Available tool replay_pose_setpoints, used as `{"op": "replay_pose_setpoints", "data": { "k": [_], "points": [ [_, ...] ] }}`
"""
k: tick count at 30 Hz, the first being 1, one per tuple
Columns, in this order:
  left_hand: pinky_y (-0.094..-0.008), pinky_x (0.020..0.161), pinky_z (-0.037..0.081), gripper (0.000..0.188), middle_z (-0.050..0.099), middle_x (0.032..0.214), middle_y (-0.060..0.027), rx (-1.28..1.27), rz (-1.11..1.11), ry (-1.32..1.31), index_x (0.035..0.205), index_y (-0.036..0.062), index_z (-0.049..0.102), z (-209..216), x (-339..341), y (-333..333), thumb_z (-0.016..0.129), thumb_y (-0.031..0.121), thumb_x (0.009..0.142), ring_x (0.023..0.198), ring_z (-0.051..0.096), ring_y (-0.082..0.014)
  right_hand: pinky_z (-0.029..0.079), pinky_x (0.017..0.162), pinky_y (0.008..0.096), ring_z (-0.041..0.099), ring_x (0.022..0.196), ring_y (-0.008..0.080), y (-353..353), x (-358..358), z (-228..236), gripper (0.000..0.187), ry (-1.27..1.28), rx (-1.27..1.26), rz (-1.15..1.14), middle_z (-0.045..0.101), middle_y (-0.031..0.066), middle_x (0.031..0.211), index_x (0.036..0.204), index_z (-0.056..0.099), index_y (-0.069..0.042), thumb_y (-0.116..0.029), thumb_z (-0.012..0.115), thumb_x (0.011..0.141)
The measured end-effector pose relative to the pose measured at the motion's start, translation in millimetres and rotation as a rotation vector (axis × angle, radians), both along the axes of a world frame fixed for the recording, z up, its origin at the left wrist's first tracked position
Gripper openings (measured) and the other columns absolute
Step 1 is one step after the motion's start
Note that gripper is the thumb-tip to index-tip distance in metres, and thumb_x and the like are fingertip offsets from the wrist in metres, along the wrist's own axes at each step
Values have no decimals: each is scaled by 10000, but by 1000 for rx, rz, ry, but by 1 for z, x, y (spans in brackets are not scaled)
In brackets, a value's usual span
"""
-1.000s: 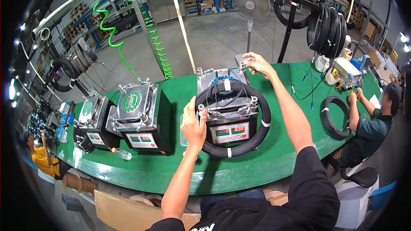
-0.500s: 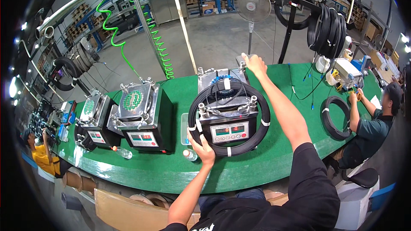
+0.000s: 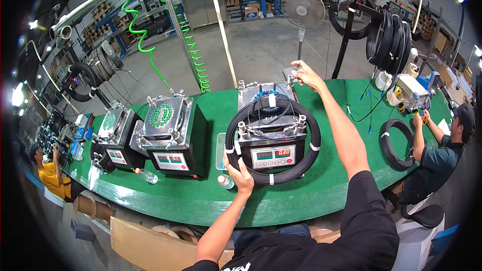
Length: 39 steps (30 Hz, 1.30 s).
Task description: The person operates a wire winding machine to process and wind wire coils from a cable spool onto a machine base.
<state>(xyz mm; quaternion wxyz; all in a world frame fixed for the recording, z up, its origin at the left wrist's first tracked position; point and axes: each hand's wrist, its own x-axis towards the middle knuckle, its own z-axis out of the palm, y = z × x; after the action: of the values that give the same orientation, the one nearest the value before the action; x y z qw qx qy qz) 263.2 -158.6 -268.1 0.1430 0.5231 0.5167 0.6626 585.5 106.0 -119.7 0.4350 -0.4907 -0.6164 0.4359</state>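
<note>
My left hand (image 3: 242, 176) grips the lower left of a coil of black cable (image 3: 316, 155), tied with white bands. The coil stands nearly upright before a bench polishing machine (image 3: 246, 155) with a metal top and a lit panel with red digits. Behind the coil, blue connectors (image 3: 266, 94) sit in a ring on the machine's top, partly hidden by cable. My right hand (image 3: 309, 77) is raised by the machine's far right corner, its fingers loosely bent and apart, nothing seen in them. A grey box-like part (image 3: 289, 73) lies just beside those fingers.
Two similar machines (image 3: 173, 120) (image 3: 119, 135) with green connector rings stand to the left on the green bench (image 3: 221, 211). Small bottles (image 3: 226, 181) (image 3: 146, 175) are near the front. At right, a co-worker (image 3: 434, 150) handles parts beside another black coil (image 3: 394, 158).
My right hand has lifted slightly and its fingers have bent. The left hand keeps its hold on the coil. The panel's red digits have changed. The whole view has shifted a little.
</note>
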Motion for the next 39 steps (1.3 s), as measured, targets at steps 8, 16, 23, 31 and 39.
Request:
{"op": "replay_pose_setpoints", "data": {
  "k": [8, 16, 23, 31, 39],
  "points": [
    [-378, 1013, 414, 438, 556, 1215, -156, -14, -77, -22, 1335, -32, 434, 45, -26, 10, 585, 238, 1026, 1125, 557, -248, 497, 821, 316, 598, 885, 132, -128, -45, -23, 580, 44, 217, -135, 626, 55, 924, 1428, 517, -73, -517, 399, 1074],
    [-418, 926, 522, 547, 673, 1123, -208, -150, -337, 268, 1191, -23, 595, 156, -39, 181, 630, 477, 971, 1022, 670, -309, 499, 749, 279, 606, 824, 126, -238, -68, -86, 514, 77, 311, -640, 624, 43, 871, 1153, 616, 22, -457, 443, 1083],
    [-576, 729, 621, 602, 647, 1255, -250, -834, -565, 672, 1225, 51, 702, 185, 7, 291, 789, 484, 816, 993, 706, -398, 442, 513, 252, 528, 573, 98, -260, -83, -105, 497, 307, 162, -671, 520, 11, 724, 1011, 521, -67, -558, 458, 1051],
    [-605, 789, 600, 117, 539, 883, -76, -1098, -513, -38, 980, 25, 646, 169, -42, 330, 578, 102, 925, 682, 536, -221, 426, 527, 249, 497, 583, 84, -261, -95, -94, 499, 326, 195, -673, 497, 6, 700, 1000, 524, -37, -531, 482, 1053],
    [-340, 565, 415, 75, 672, 782, 16, -525, -301, -676, 952, 133, 708, 127, -5, 283, 660, 191, 947, 584, 539, -117, 413, 525, 243, 494, 600, 72, -264, -96, -105, 507, 329, 229, -771, 509, -3, 731, 1109, 570, -7, -506, 498, 1054]
  ]
}}
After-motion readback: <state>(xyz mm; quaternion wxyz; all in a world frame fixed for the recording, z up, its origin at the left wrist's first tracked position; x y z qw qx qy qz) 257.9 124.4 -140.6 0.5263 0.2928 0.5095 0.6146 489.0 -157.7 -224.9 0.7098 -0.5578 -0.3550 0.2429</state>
